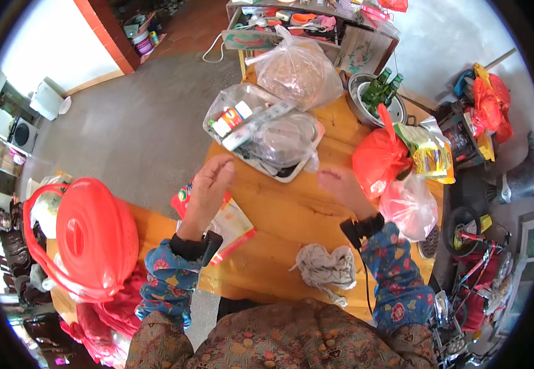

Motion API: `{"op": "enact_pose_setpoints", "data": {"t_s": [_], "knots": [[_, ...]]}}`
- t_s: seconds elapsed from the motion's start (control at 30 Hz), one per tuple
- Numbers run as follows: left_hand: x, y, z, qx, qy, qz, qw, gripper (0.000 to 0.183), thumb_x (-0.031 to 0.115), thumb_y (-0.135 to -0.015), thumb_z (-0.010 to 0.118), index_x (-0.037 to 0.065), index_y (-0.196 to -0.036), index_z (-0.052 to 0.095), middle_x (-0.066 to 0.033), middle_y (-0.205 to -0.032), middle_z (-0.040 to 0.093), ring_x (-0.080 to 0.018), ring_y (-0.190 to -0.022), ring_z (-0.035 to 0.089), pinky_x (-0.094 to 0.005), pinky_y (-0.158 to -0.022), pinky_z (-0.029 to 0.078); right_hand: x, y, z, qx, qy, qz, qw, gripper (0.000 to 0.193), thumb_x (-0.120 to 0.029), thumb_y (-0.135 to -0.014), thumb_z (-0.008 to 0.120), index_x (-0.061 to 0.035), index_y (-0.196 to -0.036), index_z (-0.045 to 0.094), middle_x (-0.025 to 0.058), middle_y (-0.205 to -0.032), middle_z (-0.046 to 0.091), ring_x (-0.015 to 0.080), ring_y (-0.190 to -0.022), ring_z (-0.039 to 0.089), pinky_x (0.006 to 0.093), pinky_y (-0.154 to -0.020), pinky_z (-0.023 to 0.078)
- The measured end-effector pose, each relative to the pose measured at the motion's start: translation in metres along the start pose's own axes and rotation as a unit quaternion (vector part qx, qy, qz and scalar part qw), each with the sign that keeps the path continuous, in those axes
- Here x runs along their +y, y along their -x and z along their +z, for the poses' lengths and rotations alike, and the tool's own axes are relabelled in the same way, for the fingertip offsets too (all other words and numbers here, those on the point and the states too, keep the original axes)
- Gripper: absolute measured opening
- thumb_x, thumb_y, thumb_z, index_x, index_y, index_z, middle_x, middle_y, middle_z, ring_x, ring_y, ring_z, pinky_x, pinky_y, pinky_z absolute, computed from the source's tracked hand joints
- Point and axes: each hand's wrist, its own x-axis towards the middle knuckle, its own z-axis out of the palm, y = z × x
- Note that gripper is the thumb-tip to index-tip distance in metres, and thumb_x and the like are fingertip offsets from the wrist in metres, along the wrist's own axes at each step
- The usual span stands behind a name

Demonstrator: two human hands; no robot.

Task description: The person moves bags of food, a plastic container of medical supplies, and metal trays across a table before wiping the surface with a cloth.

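Observation:
My left hand (210,183) is raised over the wooden table (279,215), its fingers loosely stretched and holding nothing. Beneath that wrist lies a flat red, white and yellow packet (233,224). Opposite it, my right hand (341,186) is also open and bare, fingers pointing inward. Just beyond both hands sits a white tray (291,178) bearing clear plastic bags (285,138) and a small white bottle with an orange label (233,118). A red plastic bag (379,157) stands close to my right hand. Nearer to me lies a crumpled grey cloth (325,267).
At left stands a red lidded basket (95,240). A bulging clear bag (298,71) sits at the table's far end, beside a metal basin (359,101) with green bottles (384,89). Behind it, a cabinet drawer (251,40) hangs pulled out. A pinkish bag (409,206) lies at right.

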Motion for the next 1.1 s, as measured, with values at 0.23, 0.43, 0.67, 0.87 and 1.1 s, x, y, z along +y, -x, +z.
{"op": "enact_pose_setpoints", "data": {"t_s": [0.23, 0.43, 0.67, 0.87, 1.1], "knots": [[-0.019, -0.031, -0.048, 0.007, -0.046, -0.011, 0.999, 0.022, 0.014, -0.096, 0.054, 0.0, -0.112, 0.058, 0.0001, -0.09, 0.06, -0.0065, -0.082, 0.054, -0.0228, -0.073, 0.045, -0.065, -0.197, -0.037, 0.135, 0.196, -0.219, 0.946, 0.027, -0.015, -0.082, 0.063, -0.0009, -0.105, 0.064, 0.0105, -0.092, 0.069, 0.019, -0.083, 0.065, 0.0313, -0.074, 0.05], [-0.06, -0.013, -0.071, 0.043, 0.022, -0.099, 0.994, 0.021, 0.01, -0.093, 0.058, -0.001, -0.111, 0.059, 0.0, -0.092, 0.061, -0.0082, -0.085, 0.056, -0.024, -0.075, 0.046, -0.123, -0.319, -0.05, 0.23, 0.358, -0.208, 0.88, 0.054, -0.027, -0.077, 0.07, -0.0029, -0.123, 0.054, 0.0195, -0.108, 0.065, 0.0339, -0.102, 0.062, 0.0406, -0.087, 0.048], [-0.059, 0.0, -0.088, 0.046, -0.005, -0.134, 0.99, 0.02, 0.007, -0.091, 0.059, -0.001, -0.11, 0.059, -0.0024, -0.094, 0.063, -0.0094, -0.086, 0.056, -0.0262, -0.077, 0.047, -0.13, -0.367, -0.038, 0.177, 0.547, -0.127, 0.808, 0.068, -0.036, -0.073, 0.073, -0.0051, -0.13, 0.05, 0.0225, -0.106, 0.065, 0.038, -0.1, 0.063, 0.0425, -0.088, 0.047], [-0.062, -0.007, -0.087, 0.042, 0.027, -0.103, 0.993, 0.019, 0.005, -0.091, 0.059, 0.0, -0.109, 0.059, -0.0028, -0.094, 0.063, -0.0098, -0.084, 0.056, -0.0259, -0.077, 0.047, -0.135, -0.366, -0.115, 0.202, 0.479, -0.153, 0.84, 0.034, -0.035, -0.07, 0.067, -0.0118, -0.095, 0.07, 0.0137, -0.082, 0.068, 0.029, -0.078, 0.066, 0.0398, -0.072, 0.05], [-0.067, -0.008, -0.082, 0.02, 0.017, -0.087, 0.996, 0.02, 0.004, -0.091, 0.058, 0.001, -0.11, 0.059, -0.0011, -0.089, 0.06, -0.0086, -0.081, 0.055, -0.0241, -0.074, 0.046, -0.261, -0.288, -0.205, 0.257, 0.674, -0.304, 0.623, 0.03, -0.028, -0.084, 0.066, -0.0006, -0.097, 0.064, 0.0085, -0.068, 0.064, 0.0217, -0.057, 0.057, 0.0344, -0.055, 0.045]]}}
